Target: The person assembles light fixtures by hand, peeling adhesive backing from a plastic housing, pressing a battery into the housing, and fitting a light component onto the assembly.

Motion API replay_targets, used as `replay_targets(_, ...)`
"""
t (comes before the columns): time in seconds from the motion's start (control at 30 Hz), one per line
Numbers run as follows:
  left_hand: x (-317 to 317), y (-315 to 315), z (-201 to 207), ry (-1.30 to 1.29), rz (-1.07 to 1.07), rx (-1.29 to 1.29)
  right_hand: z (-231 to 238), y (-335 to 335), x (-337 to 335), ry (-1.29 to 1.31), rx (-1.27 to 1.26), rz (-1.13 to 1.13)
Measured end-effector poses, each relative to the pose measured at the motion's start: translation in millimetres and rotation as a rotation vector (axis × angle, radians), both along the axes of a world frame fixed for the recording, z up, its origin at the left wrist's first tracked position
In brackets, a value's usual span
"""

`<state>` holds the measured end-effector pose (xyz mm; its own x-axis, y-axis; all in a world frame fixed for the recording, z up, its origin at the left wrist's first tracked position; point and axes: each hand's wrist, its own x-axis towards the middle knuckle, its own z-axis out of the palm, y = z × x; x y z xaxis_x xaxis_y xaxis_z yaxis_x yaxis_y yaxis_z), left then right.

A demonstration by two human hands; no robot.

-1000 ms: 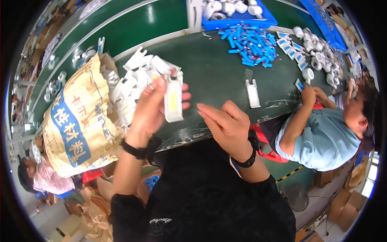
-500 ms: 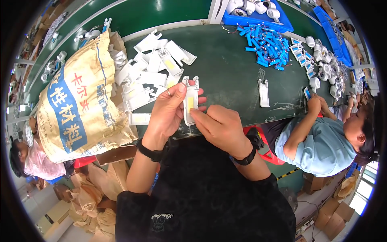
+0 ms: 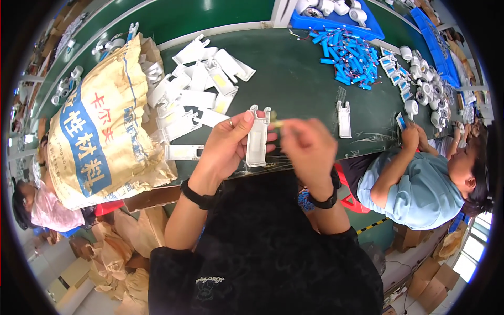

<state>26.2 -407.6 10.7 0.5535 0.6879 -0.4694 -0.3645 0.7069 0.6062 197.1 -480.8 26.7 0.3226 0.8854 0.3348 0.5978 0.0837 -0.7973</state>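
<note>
My left hand (image 3: pixel 223 149) holds a narrow white plastic casing (image 3: pixel 256 147) upright, thumb on its front and fingers behind. The casing has two small prongs at its top end, and its recess shows plain white. Beside it, my right hand (image 3: pixel 313 149) is smeared by motion. Its fingertips pinch a small yellow strip (image 3: pixel 276 123), also blurred, close to the casing's upper right edge. A heap of similar white casings (image 3: pixel 197 97) lies to the left, some with yellow patches inside. One more casing (image 3: pixel 344 121) rests alone on the right.
A large paper sack (image 3: pixel 100 126) stands left on the green table (image 3: pixel 294 68). Blue wired cylindrical cells (image 3: pixel 349 58) lie piled at the back right, near a blue bin (image 3: pixel 336 23) of white lamp heads. At the right, a co-worker in a blue shirt (image 3: pixel 415 189) holds a part.
The yellow patch has come out of the casing and is now in my right fingers, which moved up and right. My left hand shifted slightly right with the casing.
</note>
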Motion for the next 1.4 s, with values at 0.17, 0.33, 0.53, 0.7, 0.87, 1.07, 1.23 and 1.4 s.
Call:
replay_targets(0.17,75.4,6.8,-49.0,0.062,-0.009,0.031,-3.3,-33.6,75.2,1.002,0.159,-0.008)
replay_targets(0.33,171.1,7.7,-81.4,0.216,0.006,0.227,-14.6,-70.0,81.2,1.331,0.156,0.085)
replay_targets(0.53,98.7,-7.5,-43.2,0.8,0.131,1.165,-27.4,-65.8,59.4,1.4,-0.008,-0.031)
replay_targets(0.7,-40.4,17.6,-6.4,1.359,0.105,1.501,-27.0,-35.8,18.6,1.373,-0.277,0.205)
replay_targets(0.87,-73.9,29.6,-5.3,1.18,-0.44,1.671,-20.5,-7.2,-16.7,1.274,-0.465,0.446)
replay_targets(1.07,-88.0,36.4,7.0,0.966,-0.346,1.379,-2.3,-18.2,-19.0,0.7,-0.305,0.293)
replay_targets(1.23,-77.6,-2.6,14.3,-0.134,0.037,0.222,17.1,-14.0,-31.4,0.012,0.078,0.307)
replay_targets(1.4,-61.2,-17.2,-3.4,-0.25,0.084,0.125,10.6,-4.9,-46.9,-0.172,0.175,0.335)
